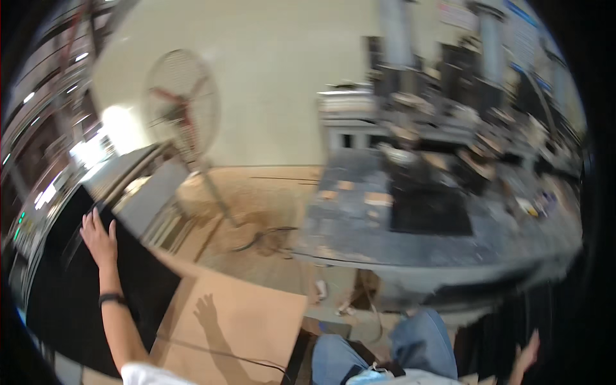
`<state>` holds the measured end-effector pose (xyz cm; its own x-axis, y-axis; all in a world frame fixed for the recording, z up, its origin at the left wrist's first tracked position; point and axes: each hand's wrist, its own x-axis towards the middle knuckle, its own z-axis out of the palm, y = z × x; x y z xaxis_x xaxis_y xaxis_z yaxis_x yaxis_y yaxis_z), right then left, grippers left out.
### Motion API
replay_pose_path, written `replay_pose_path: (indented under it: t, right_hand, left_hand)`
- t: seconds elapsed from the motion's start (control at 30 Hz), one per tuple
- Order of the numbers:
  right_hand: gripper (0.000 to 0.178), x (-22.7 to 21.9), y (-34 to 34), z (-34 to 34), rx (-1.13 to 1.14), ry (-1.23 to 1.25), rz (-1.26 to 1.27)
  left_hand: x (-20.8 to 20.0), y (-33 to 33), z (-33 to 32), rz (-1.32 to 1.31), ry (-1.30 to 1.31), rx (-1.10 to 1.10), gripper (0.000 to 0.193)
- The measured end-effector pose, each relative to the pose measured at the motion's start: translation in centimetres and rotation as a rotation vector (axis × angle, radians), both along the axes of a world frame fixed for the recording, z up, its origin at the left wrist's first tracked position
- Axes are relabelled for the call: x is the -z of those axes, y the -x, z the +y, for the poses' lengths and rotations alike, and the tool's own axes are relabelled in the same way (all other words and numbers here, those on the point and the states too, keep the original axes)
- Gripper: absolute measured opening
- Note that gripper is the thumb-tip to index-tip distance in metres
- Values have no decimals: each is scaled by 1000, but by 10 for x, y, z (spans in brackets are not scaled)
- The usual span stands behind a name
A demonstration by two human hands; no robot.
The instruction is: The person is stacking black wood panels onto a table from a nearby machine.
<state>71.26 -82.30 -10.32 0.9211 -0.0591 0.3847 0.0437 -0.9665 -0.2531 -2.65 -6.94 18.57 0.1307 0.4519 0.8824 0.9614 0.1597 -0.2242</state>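
My left hand (99,240) is stretched out with its fingers apart over a large flat black panel (138,282) at the left. Its fingertips are near the panel's far edge; whether they press on it I cannot tell. At the lower right is my right hand (528,353), a little blurred, its fingers extended and nothing seen in them. Beside it lies a dark, black surface (545,314), too dim to make out.
A tan board (256,314) with a cable (221,351) across it lies between the panel and my legs. Ahead stands a dusty grey machine table (359,237) bearing a black square piece (430,212) and small tan blocks (378,199). A fan (183,109) stands farther back.
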Motion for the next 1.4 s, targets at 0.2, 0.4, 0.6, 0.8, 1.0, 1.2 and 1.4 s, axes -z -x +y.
replay_pose_path:
  t: [0.2,0.4,0.6,0.8,1.0,1.2,1.4]
  right_hand:
    - [59,-54,60,40,-355,220,-260]
    - [44,-127,58,120,-704,-227,-347]
    - [47,-170,8,250,-1178,-17,-452]
    - [43,-118,-48,354,-1303,33,-486]
    - [49,-83,-95,418,-1441,207,-247]
    - [48,-104,-66,456,-1589,167,-168]
    - [59,-88,-84,428,-1368,154,-95]
  left_hand:
    - [77,-349,-75,-63,550,1197,48]
    - [185,-594,-156,211,850,1472,71]
    - [211,-604,-199,81,759,1483,65]
    - [202,-469,-239,368,716,1479,37]
    - [111,-317,-242,408,477,1438,30]
    - [34,-188,-220,394,238,893,25]
    - [-33,-105,-142,337,-32,420,26]
